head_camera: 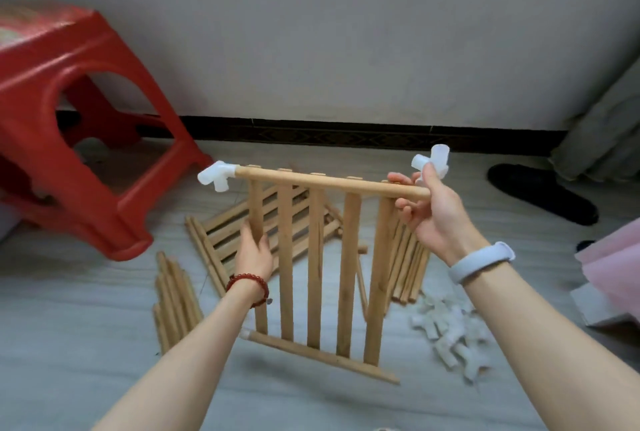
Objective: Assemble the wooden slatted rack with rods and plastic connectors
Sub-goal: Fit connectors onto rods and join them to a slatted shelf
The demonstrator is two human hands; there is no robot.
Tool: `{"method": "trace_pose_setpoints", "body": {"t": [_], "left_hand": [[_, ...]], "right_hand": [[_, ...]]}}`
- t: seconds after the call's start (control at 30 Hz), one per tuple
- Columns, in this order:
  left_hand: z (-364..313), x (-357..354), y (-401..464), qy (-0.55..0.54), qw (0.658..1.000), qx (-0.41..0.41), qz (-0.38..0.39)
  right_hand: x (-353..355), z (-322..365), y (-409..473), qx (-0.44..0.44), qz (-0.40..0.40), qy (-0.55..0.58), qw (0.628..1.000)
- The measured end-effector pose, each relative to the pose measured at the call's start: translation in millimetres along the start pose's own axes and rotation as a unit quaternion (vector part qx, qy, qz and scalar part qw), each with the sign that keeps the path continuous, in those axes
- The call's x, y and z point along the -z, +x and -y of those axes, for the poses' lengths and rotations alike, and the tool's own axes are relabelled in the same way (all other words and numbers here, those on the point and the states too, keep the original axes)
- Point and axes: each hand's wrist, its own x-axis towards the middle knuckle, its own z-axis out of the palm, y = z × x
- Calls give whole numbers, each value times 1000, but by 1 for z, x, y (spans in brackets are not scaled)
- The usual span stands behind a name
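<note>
Five upright slats run between two round rails on the wooden panel (317, 257) that the person holds tilted above the floor (86, 344), roughly midway between the wall and the near edge of the view; how the slats are fastened into the rails is too fine to make out. One white plastic connector (217, 175) caps the left end of the top rail; a second connector (434, 158) sits at the right end, partly covered by the right hand (427, 209), so whether it is seated on the rail cannot be told. At the left end of the lower rail something pale shows, half hidden behind the left forearm. The right hand's fingers curl round the top rail's right end, thumb up against the connector; the left hand (254, 250) holds the leftmost slat, its fingertips hidden behind the wood.

Behind the panel a second slatted panel (239, 222) lies flat on the floor, mostly screened by the slats in front; a bundle of rods (407, 268) beyond the right side is likewise cut across. More loose rods (173, 299) lie left of the left arm. The heap of white connectors (450, 333) on the floor at right is blurred, its count unclear. A red stool (62, 125) lies tipped at the left, cut by the frame's edge; a dark slipper (543, 193) lies near the wall at right.
</note>
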Motion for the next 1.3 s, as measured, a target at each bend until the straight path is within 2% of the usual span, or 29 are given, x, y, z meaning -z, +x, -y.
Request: {"method": "trace_pose_setpoints", "body": {"t": [0.1, 0.17, 0.23, 0.3, 0.37, 0.43, 0.47, 0.5, 0.53, 0.63, 0.67, 0.77, 0.83, 1.03, 1.17, 1.3], "left_hand": [[8, 15, -6, 50, 998, 26, 24], [6, 29, -8, 98, 993, 54, 38], [-1, 47, -12, 199, 977, 60, 50], [-15, 69, -21, 311, 949, 30, 36], [-34, 89, -34, 342, 934, -96, -39], [-54, 105, -51, 278, 903, -308, -110], [-62, 110, -59, 253, 874, -395, -122], [-69, 115, -65, 252, 855, -438, -112], [-74, 115, -68, 256, 854, -446, -80], [-80, 110, -80, 188, 906, -373, 72], [-78, 107, -84, 155, 916, -357, 91], [-64, 104, -93, 82, 935, -340, 51], [-53, 107, -96, 74, 939, -333, 40], [-48, 116, -99, 71, 959, -262, 85], [-56, 120, -101, 69, 959, -244, 122], [-55, 120, -108, 28, 958, -263, 108]], "right_hand": [[-23, -7, -11, -18, 66, -40, 997], [-36, -10, -19, -22, 81, -60, 995], [-47, -11, -25, -22, 96, -87, 991], [-57, -12, -30, -24, 118, -119, 986], [-70, -13, -39, -26, 131, -143, 981], [-85, -14, -48, -19, 140, -157, 978], [-91, -14, -53, -13, 143, -165, 976], [-98, -14, -59, -7, 151, -176, 973], [-103, -15, -64, -5, 163, -188, 968], [-116, -19, -82, -10, 206, -220, 954], [-118, -20, -87, -10, 211, -226, 951], [-117, -12, -97, 4, 176, -242, 954], [-109, -1, -99, -5, 160, -262, 952], [-97, 1, -110, -71, 262, -366, 890], [-107, -4, -109, -55, 287, -376, 879], [-116, -9, -108, -45, 304, -371, 876]]}}
